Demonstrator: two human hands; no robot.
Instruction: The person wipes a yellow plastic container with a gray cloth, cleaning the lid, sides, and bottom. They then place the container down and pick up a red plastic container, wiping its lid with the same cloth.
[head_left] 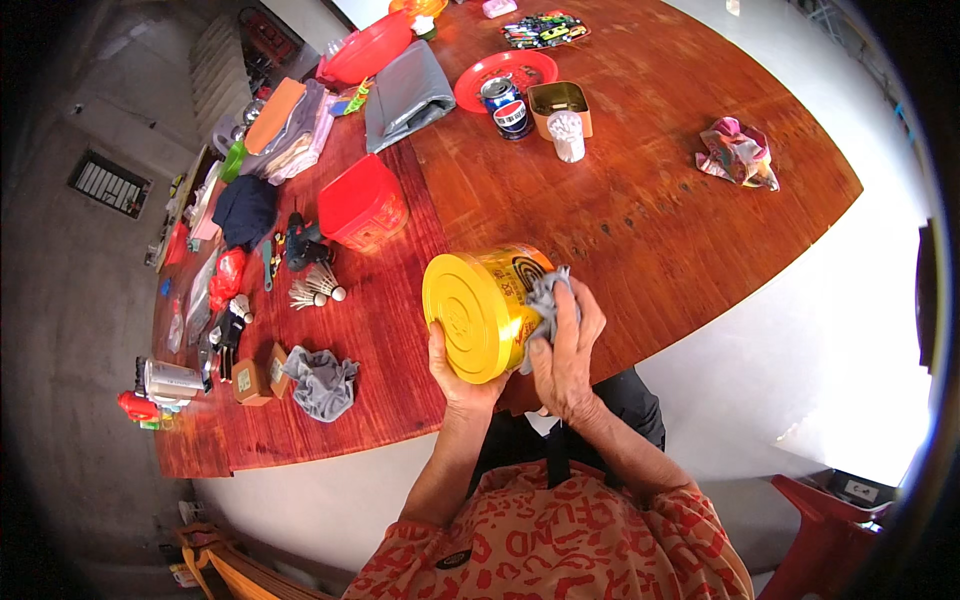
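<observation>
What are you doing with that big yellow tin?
A person holds a round yellow tin above the edge of a wooden table. The left hand grips the tin from below, by its lid end. The right hand presses a small grey cloth against the tin's side. Behind it on the table are a red box, two shuttlecocks, a drink can and another grey cloth near the table's front edge.

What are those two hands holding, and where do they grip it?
The left hand holds a round yellow tin by its lower rim; the right hand presses a grey cloth against the tin's side.
</observation>
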